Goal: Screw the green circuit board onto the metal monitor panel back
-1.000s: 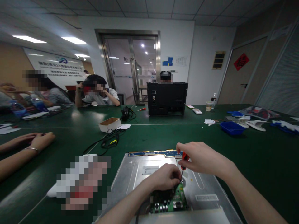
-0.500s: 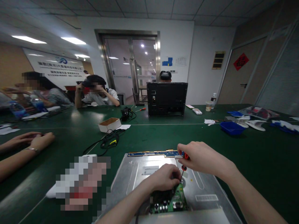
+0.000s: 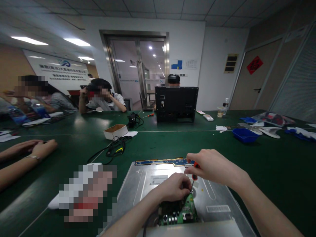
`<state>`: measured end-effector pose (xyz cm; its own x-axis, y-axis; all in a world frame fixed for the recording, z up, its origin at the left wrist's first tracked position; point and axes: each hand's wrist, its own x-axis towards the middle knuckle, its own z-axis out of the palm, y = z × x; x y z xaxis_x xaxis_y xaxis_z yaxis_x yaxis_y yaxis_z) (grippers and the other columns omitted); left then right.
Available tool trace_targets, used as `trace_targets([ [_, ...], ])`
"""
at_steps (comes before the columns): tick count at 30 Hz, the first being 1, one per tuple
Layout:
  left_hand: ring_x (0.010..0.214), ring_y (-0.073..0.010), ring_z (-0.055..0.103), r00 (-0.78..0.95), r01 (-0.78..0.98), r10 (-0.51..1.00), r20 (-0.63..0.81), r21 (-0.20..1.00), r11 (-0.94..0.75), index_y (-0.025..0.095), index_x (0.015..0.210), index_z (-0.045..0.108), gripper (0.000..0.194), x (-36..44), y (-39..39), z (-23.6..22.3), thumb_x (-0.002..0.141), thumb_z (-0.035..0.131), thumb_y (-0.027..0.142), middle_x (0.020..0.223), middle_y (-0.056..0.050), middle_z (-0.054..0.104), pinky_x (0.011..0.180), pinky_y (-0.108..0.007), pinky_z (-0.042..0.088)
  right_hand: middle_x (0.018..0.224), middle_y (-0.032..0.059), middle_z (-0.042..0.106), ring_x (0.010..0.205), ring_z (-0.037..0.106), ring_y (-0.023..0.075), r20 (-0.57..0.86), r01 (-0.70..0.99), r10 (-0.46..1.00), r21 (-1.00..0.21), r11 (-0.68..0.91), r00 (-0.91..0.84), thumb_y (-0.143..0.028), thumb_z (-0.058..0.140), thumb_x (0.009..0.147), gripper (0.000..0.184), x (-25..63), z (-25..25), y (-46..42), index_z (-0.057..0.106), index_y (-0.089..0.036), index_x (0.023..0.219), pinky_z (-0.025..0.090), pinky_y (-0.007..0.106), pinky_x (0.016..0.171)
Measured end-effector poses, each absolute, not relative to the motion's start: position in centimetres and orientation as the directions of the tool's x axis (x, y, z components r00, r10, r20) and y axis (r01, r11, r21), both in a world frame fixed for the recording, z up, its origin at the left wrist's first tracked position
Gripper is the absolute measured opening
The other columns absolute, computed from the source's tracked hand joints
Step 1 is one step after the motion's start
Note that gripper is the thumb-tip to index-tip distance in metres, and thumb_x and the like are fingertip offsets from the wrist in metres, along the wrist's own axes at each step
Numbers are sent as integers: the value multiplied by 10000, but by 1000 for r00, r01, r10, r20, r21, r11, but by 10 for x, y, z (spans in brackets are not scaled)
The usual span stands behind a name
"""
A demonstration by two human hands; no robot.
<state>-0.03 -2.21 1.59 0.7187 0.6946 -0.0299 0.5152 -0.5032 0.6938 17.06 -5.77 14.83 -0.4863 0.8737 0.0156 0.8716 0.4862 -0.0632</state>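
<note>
Neighbour's hands [image 3: 37,153]: together at the left of the desk [image 3: 158,144], bracelet [image 3: 33,157] round one wrist.
Box [image 3: 115,132]: open on top, kinda small, white paper [image 3: 131,134] just beside it.
Cables [image 3: 116,148]: black tangle right in front of the box, bit of yellow in there.
Metal panel [image 3: 138,182]: flat on the desk, blue strip [image 3: 158,162] along the far edge.
Left hand [image 3: 174,187]: low over the metal panel, curled in by the screwdriver [image 3: 195,177] tip. Can't tell about the grip, pinching or not, with fingertips that hidden.
Black case [image 3: 176,103]: upright across the desk.
Circuit board [image 3: 181,212]: green, sitting on the metal panel, partly under the left hand.
Screwdriver: red and black handle, leaning a little, tip down at the circuit board's far corner.
Right hand [image 3: 209,163]: grip pinching the screwdriver by its handle.
Blue tray [image 3: 244,135]: way off to the right.
</note>
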Motion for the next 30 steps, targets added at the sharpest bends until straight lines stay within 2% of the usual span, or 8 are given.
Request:
trace_targets([
  [3,713,-155,573,720,518,693,-35,690,-505,159,791,673,151,0,-22,15,693,592,78,771,-7,657,636,-220,400,816,47,747,747,699,247,15,874,876,-54,482,-482,-425,553,950,224,170,148,-57,669,-235,976,384,280,571],
  [6,699,-148,565,732,508,681,-32,692,-513,159,789,665,152,0,-20,13,692,588,70,761,-1,645,633,-214,400,860,52,741,777,695,246,29,868,869,-51,494,-493,-340,600,907,163,172,147,-57,646,-234,1022,388,280,592],
  [13,654,-129,537,731,499,682,8,675,-544,157,810,650,154,0,-21,11,703,604,56,732,14,613,591,-197,376,917,28,725,826,673,225,34,809,819,-136,572,-573,-247,628,835,225,178,147,-60,607,-225,1058,386,277,620],
  [22,724,-146,573,737,508,676,7,654,-561,161,799,646,122,-1,-21,13,716,616,75,811,-6,648,629,-208,390,843,53,740,776,696,264,33,868,869,-43,495,-494,-406,627,898,208,174,145,-54,661,-240,1017,381,289,589],
  [25,689,-143,562,734,517,680,-7,655,-551,162,789,647,119,0,-21,13,713,610,79,763,2,634,606,-206,386,878,59,739,797,695,259,24,866,867,-43,499,-498,-344,651,871,205,174,145,-55,649,-231,1042,388,284,599],
  [30,663,-136,545,731,512,682,-2,662,-547,162,795,639,131,0,-22,14,708,601,71,735,10,616,587,-202,377,935,31,735,837,681,230,5,829,837,-130,543,-547,-240,661,822,292,177,146,-57,611,-243,1111,397,273,625],
])
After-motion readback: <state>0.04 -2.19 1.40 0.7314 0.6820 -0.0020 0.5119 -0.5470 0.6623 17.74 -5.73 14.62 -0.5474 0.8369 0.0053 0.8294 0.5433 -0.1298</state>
